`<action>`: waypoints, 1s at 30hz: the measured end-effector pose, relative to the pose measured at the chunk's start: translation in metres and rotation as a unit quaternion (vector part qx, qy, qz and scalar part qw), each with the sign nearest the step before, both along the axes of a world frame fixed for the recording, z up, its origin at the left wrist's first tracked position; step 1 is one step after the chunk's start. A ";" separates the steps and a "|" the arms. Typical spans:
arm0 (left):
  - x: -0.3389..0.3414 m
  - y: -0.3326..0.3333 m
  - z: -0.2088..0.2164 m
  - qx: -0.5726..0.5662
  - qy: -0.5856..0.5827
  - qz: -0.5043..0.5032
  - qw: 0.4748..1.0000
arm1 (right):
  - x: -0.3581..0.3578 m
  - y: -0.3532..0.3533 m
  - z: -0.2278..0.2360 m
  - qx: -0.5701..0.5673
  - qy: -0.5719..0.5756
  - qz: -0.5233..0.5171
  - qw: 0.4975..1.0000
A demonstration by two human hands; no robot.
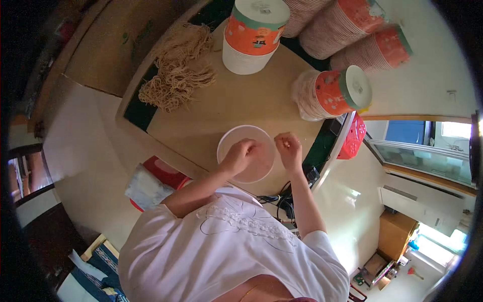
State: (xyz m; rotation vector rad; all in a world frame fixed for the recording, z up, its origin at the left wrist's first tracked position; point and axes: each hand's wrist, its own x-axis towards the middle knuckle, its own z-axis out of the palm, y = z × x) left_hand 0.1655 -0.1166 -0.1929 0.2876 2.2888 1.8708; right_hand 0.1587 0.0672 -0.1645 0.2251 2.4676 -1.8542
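Note:
A round white paper tub (225,137) stands open side up on the brown tabletop in front of me. My left hand (238,157) is over its left half, fingers curled and pinched together. Just off the tub's right rim is my right hand (289,150), its fingers closed too. Whatever either hand holds is hidden or too fine to make out. A pinkish blur shows inside the tub beside my left fingers. At the table's far left lies a tangled heap of tan strings (178,70). An upside-down stack of orange, green and white paper tubs (253,38) stands at the far middle.
Another stack of tubs (334,93), partly in plastic, lies at the right. Plastic-wrapped stacks (347,25) fill the far right corner. Black cables (282,199) and an adapter sit near the table's right front. A red container (163,173) with a white bag is left of me.

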 end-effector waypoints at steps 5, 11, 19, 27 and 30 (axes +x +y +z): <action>-0.007 -0.010 -0.002 0.010 -0.131 0.032 0.991 | -0.001 -0.017 -0.021 -0.135 -0.025 0.025 0.990; 0.002 -0.031 0.029 0.028 -0.181 0.023 0.983 | 0.037 -0.068 -0.008 -0.114 -0.020 0.026 0.993; 0.015 -0.070 0.052 -0.058 -0.134 -0.011 0.989 | 0.041 -0.095 0.006 -0.057 0.025 0.035 0.997; 0.020 -0.075 0.074 0.009 -0.245 0.024 0.969 | 0.040 -0.106 0.017 -0.018 0.079 0.010 0.997; 0.022 -0.074 0.075 0.015 -0.255 0.020 0.967 | 0.043 -0.108 0.023 -0.012 0.071 -0.016 0.997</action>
